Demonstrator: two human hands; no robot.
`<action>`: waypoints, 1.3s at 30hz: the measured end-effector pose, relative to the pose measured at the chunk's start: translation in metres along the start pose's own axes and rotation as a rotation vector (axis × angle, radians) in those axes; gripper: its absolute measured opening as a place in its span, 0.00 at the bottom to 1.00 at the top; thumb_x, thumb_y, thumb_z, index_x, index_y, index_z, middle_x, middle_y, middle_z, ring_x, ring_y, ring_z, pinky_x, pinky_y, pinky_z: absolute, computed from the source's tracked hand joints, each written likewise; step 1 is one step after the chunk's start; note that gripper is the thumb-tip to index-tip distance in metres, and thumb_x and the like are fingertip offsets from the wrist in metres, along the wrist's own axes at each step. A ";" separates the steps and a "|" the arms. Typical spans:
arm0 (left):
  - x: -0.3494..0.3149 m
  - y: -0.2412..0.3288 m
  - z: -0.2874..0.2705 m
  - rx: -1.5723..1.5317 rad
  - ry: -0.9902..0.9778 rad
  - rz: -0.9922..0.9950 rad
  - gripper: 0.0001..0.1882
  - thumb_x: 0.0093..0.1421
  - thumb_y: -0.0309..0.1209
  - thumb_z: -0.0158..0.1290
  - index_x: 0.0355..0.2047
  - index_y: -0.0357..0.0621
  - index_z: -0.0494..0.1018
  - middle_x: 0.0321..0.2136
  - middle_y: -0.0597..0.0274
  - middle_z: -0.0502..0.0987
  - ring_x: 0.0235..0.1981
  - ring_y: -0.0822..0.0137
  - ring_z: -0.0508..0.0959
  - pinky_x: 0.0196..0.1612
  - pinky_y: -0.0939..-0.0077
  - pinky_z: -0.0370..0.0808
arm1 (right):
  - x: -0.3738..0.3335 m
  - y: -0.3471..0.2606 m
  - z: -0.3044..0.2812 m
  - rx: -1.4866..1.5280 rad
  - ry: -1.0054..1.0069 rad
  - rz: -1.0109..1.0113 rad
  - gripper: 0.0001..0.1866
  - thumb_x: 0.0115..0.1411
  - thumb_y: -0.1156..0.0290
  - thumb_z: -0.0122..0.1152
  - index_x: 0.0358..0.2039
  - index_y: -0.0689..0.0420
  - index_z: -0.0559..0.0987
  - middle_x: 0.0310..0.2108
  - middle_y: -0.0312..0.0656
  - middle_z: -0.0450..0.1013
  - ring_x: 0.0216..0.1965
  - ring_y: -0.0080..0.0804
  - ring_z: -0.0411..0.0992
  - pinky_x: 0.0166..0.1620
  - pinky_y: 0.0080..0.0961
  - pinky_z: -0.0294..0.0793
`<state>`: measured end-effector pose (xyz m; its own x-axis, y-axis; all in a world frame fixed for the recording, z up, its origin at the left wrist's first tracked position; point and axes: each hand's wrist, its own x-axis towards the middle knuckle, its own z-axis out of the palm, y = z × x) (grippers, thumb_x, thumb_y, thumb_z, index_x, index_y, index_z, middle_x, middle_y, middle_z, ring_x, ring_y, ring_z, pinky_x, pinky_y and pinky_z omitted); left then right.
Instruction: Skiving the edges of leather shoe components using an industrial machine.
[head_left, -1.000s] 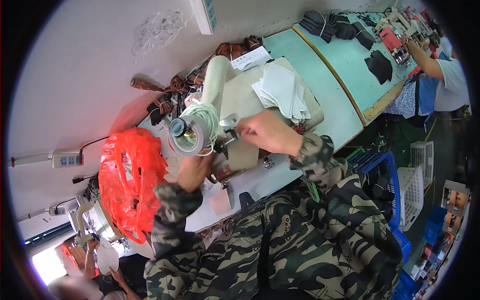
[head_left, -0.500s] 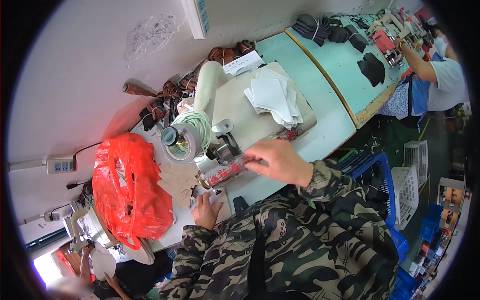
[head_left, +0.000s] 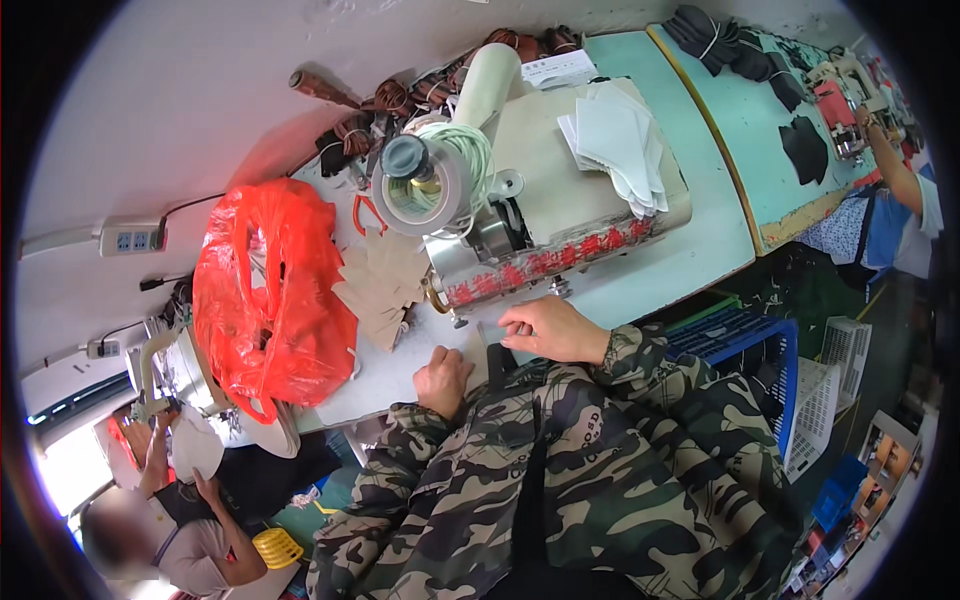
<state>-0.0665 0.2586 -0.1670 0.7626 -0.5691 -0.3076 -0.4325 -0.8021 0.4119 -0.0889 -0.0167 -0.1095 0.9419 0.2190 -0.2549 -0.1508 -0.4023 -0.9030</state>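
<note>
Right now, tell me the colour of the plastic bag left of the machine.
The plastic bag is bright red, shown in the head view.

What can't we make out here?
In the head view:
Left hand and right hand: palms turned away, hiding anything beneath.
Red bag: contents mostly hidden by its crumpled plastic.
Blue basket: partly hidden by camouflage sleeve.
Co-worker at right: cut off by dark picture edge.

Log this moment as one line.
left hand: at table | right hand: near machine | white pieces: piled on machine | red bag: left of machine
</note>
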 end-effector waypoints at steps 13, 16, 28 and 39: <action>0.002 -0.004 -0.003 -0.086 -0.007 0.090 0.15 0.47 0.34 0.66 0.32 0.44 0.73 0.29 0.57 0.72 0.34 0.52 0.75 0.36 0.60 0.72 | -0.002 0.022 0.025 0.016 -0.036 0.075 0.20 0.56 0.58 0.64 0.42 0.61 0.80 0.33 0.47 0.81 0.35 0.43 0.80 0.40 0.34 0.77; 0.010 -0.006 0.004 -0.186 -0.081 0.080 0.13 0.48 0.33 0.65 0.29 0.44 0.72 0.26 0.57 0.73 0.31 0.52 0.75 0.34 0.60 0.71 | 0.000 0.024 0.026 -0.004 -0.041 0.074 0.20 0.58 0.58 0.64 0.43 0.61 0.80 0.34 0.47 0.81 0.35 0.41 0.80 0.40 0.32 0.77; 0.053 0.038 -0.110 -0.664 -0.283 0.171 0.06 0.56 0.23 0.60 0.29 0.36 0.73 0.22 0.64 0.76 0.26 0.77 0.75 0.31 0.79 0.73 | 0.005 -0.001 0.012 0.178 0.066 0.018 0.15 0.57 0.63 0.65 0.35 0.64 0.80 0.26 0.44 0.79 0.27 0.36 0.79 0.33 0.31 0.76; 0.148 0.033 -0.167 -0.439 -0.528 0.087 0.16 0.65 0.37 0.51 0.34 0.33 0.77 0.19 0.64 0.75 0.23 0.74 0.72 0.29 0.71 0.70 | 0.022 -0.039 -0.043 -0.001 0.210 -0.048 0.10 0.57 0.67 0.65 0.35 0.59 0.80 0.25 0.41 0.78 0.25 0.36 0.78 0.28 0.29 0.74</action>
<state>0.1130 0.1783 -0.0558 0.3490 -0.7297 -0.5881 -0.1618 -0.6650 0.7291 -0.0494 -0.0342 -0.0652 0.9899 0.0478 -0.1335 -0.1038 -0.3967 -0.9121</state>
